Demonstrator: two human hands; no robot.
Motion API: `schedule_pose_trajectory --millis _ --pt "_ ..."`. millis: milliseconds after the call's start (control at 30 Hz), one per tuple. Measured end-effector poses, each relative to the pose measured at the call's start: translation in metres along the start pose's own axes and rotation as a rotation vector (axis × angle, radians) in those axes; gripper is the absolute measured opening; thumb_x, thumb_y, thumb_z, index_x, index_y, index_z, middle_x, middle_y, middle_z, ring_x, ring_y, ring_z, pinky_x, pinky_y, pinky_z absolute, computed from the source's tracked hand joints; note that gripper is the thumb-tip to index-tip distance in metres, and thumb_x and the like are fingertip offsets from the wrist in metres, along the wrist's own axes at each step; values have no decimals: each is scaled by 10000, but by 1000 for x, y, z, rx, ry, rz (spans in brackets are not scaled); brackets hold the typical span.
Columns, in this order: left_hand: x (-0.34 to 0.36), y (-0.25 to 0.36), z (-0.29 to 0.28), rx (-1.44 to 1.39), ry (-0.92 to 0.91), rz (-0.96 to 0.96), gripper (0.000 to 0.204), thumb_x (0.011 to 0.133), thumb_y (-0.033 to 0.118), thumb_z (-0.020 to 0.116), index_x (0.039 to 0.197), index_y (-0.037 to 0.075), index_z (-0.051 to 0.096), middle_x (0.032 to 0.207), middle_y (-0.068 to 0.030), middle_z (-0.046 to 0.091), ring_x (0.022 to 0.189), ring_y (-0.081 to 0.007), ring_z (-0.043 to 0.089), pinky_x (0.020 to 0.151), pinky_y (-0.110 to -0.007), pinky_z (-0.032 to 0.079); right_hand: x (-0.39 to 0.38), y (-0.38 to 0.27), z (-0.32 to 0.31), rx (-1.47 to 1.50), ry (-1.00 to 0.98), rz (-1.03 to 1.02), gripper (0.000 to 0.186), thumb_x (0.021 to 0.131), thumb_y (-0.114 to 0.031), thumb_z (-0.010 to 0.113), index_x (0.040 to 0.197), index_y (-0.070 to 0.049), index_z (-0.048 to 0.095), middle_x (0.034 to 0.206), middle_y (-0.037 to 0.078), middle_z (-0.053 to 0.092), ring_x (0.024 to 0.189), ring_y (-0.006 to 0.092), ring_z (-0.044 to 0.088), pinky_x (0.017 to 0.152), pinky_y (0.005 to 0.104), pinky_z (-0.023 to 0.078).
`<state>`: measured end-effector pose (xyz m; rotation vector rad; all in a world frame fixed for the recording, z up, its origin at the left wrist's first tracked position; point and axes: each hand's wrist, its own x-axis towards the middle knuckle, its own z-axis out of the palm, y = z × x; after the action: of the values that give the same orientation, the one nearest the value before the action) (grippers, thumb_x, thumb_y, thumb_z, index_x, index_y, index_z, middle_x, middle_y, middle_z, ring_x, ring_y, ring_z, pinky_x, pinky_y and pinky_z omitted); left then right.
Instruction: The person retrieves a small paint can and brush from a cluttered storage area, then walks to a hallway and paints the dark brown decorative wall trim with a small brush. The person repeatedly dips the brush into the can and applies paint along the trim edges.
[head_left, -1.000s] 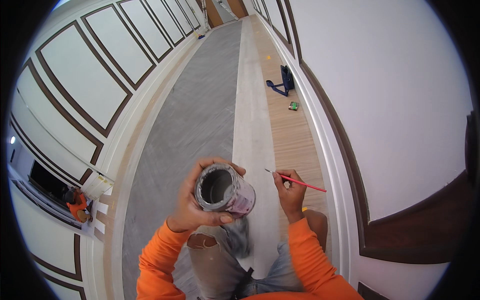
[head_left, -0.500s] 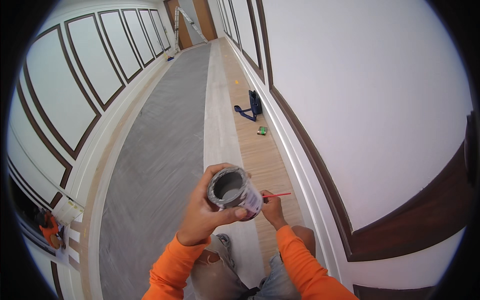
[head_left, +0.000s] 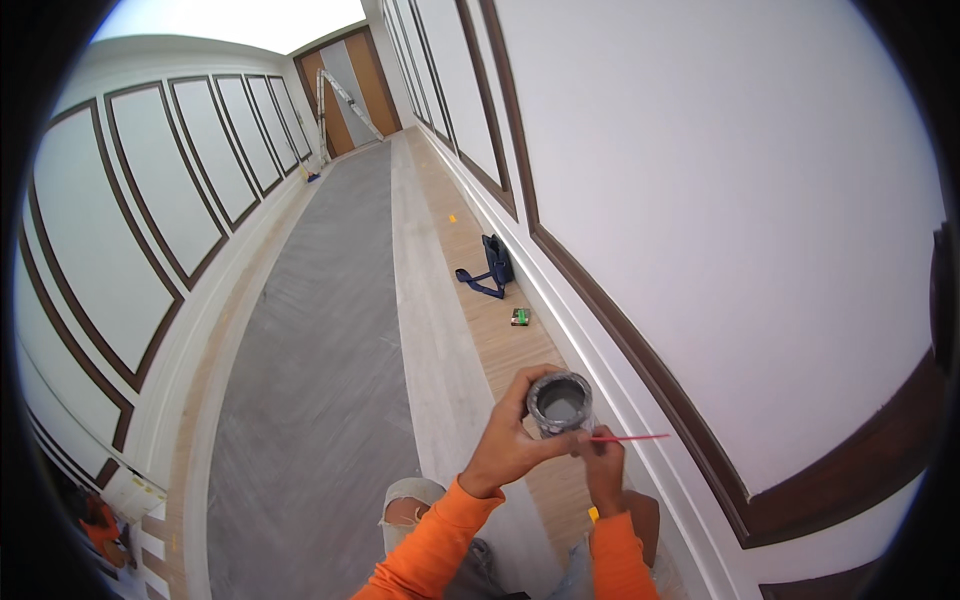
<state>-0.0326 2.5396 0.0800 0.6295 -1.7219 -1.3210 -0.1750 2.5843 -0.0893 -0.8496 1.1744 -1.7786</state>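
Note:
My left hand (head_left: 512, 442) grips a small paint can (head_left: 583, 420) by its side. The can's open mouth faces up toward me, its rim is crusted with grey, and grey paint shows inside. Just below and right of the can, my right hand (head_left: 604, 465) is closed around a thin red stick (head_left: 640, 437) that points right toward the wall. The end inside the fingers is hidden, so I cannot tell what kind of tool it is. Both hands are above my bent knees, close to the right-hand wall.
A dark blue bag (head_left: 497, 262) with a strap and a small green-and-black box (head_left: 520, 317) lie along the right white baseboard (head_left: 590, 365). Far off stands a stepladder (head_left: 350, 100). Grey sheeting (head_left: 320, 330) covers the mid-floor. A person in orange (head_left: 102, 530) is at lower left.
My left hand has carried the can to the right, nearer the wall, and the right hand with the red stick has moved right and down. The view has tilted up.

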Motion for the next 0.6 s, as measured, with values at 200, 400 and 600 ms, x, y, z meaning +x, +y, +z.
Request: schedule_pose_trajectory --millis 200,400,600 --pt "-1 -56 -21 -71 -128 -33 726 710 132 897 1311 55 497 1208 -62 606 1144 -160 578 1002 -296 445 -25 -66 -27 153 337 -248 36 901 -48 592 900 -20 570 819 70 552 681 163 560 655 320 506" --pt "15 -76 -35 56 -242 76 746 725 270 889 1329 56 507 1195 -115 610 1127 -257 604 979 -358 469 -19 -143 3 -16 458 -364 132 987 -153 586 932 -45 533 842 60 534 704 143 544 666 284 472" --pt "32 -93 -23 -121 -281 93 717 730 272 872 1319 69 517 1212 -143 595 1117 -305 602 971 -385 478 -17 -193 44 -309 356 -259 110 928 -105 631 954 -38 548 881 65 574 710 148 585 682 273 488"
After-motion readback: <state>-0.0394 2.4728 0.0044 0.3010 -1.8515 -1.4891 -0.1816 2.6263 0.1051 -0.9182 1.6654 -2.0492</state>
